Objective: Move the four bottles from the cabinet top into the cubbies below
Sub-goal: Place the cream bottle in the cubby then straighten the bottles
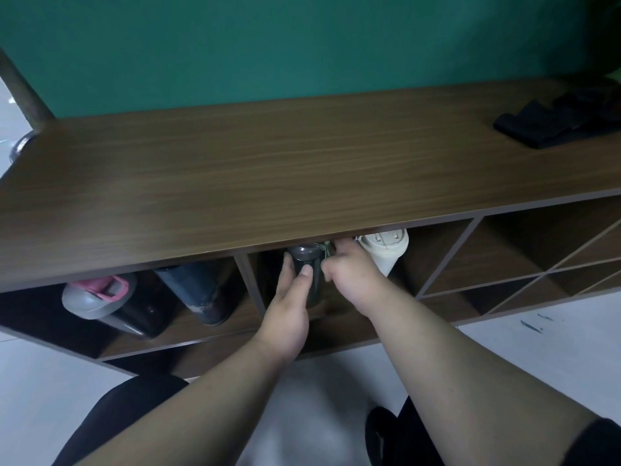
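Observation:
A dark bottle with a grey cap (307, 255) stands in the middle cubby. My left hand (289, 307) wraps around its body, thumb on the front. My right hand (349, 274) is closed on a small green loop by the bottle's cap. Just right of it in the same cubby stands a cream-white bottle (384, 248). The left cubby holds a black bottle with a grey and pink lid (100, 297) and a dark blue bottle (198, 290). The wooden cabinet top (268, 169) carries no bottles.
A black folded cloth (551, 124) lies on the cabinet top at the far right. Diagonal-divided cubbies (537, 264) sit to the right. A green wall rises behind. A metal post (23, 92) stands at the left. My knees and white floor lie below.

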Available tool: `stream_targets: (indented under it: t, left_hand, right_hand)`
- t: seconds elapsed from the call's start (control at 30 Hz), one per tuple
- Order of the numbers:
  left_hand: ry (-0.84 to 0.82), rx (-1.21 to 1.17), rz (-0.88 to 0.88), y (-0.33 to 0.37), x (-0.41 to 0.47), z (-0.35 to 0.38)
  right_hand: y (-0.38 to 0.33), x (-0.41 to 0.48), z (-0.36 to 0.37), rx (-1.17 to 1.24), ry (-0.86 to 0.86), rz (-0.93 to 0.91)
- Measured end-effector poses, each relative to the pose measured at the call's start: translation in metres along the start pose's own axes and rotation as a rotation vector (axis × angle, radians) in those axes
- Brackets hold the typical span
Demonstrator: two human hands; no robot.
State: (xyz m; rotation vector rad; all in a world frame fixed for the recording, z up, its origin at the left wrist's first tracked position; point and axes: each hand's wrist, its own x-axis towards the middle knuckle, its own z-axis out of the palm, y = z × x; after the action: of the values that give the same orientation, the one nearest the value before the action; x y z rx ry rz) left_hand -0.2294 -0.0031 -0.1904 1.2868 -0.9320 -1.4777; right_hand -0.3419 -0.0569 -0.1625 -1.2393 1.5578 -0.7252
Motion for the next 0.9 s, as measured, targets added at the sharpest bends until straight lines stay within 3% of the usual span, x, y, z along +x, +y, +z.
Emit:
stream_targets:
  t: [0.5, 0.9]
  left_hand:
    - [0.052, -0.007, 0.006, -0.002, 0.013, -0.007]
    - [0.067, -0.126, -0.011, 0.007, 0.021, -0.004]
  right_hand:
    - [0.006, -0.027, 0.012, 0.119, -0.077, -0.049]
    - [0.012, -0.035, 0.03, 0.174, -0.02, -0.099]
